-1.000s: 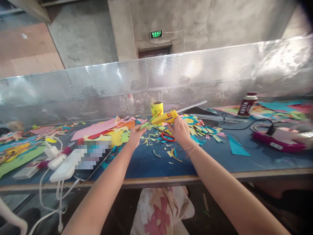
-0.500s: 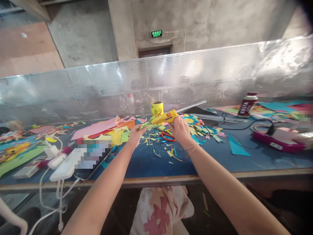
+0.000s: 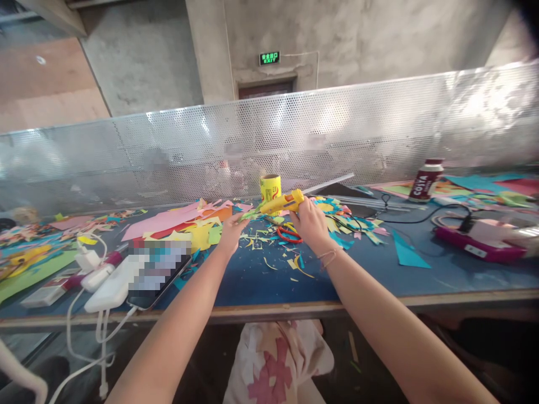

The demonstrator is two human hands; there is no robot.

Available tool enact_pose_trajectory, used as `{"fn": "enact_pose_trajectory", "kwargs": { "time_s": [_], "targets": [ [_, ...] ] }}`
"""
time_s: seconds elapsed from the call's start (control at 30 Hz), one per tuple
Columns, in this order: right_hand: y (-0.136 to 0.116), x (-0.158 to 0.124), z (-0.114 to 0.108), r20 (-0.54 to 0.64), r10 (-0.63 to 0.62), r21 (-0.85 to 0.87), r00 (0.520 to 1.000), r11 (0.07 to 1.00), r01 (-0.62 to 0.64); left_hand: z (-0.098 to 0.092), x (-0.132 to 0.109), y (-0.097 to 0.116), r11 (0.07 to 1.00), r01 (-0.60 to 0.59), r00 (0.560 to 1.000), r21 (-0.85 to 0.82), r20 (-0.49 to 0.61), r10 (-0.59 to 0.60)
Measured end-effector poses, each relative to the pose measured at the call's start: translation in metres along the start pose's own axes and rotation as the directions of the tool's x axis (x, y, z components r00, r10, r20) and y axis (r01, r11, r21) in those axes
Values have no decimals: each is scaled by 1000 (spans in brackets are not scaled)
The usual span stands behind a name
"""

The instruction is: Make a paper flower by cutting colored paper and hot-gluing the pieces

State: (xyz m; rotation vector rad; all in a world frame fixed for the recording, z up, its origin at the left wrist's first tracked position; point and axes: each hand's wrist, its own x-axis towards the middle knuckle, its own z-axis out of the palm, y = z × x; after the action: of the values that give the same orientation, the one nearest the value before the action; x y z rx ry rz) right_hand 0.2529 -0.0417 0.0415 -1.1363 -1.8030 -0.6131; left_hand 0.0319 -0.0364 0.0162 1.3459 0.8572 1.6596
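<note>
My right hand [image 3: 310, 224] is wrapped round the grip of a yellow glue gun [image 3: 282, 202], whose nozzle end points left. In my left hand [image 3: 233, 232], a small piece of green paper [image 3: 250, 214] is pinched between the fingers. The gun's tip is close to that paper; whether they touch is too small to tell. Behind the gun stands a yellow cylinder with an open top [image 3: 270, 187], its lower part partly covered. Red-handled scissors [image 3: 289, 233] lie on the table below the gun, among paper scraps [image 3: 257, 242].
A phone [image 3: 158, 275], a white power bank [image 3: 113, 283] and white cables lie at the left. Pink paper [image 3: 162, 220] is behind them. Toward the right are a dark red bottle [image 3: 426, 180], a blue paper triangle [image 3: 409, 249] and a purple power strip [image 3: 478, 247]. A perforated metal screen [image 3: 278, 134] runs along the back.
The glue gun has shifted very slightly to the left. Both hands keep nearly the same place and the same hold.
</note>
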Motion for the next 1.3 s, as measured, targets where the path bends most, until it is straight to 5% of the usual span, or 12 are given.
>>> {"fn": "enact_pose_trajectory", "kwargs": {
  "time_s": [0.63,1.3],
  "targets": [
    [5,1,3,-113,170,56,979,985,-165,1,-3,5,996,-11,998,-88,58,17],
    [4,0,3,-88,139,65,986,989,-133,4,-6,11,991,40,999,-131,37,-35]
  ]
}}
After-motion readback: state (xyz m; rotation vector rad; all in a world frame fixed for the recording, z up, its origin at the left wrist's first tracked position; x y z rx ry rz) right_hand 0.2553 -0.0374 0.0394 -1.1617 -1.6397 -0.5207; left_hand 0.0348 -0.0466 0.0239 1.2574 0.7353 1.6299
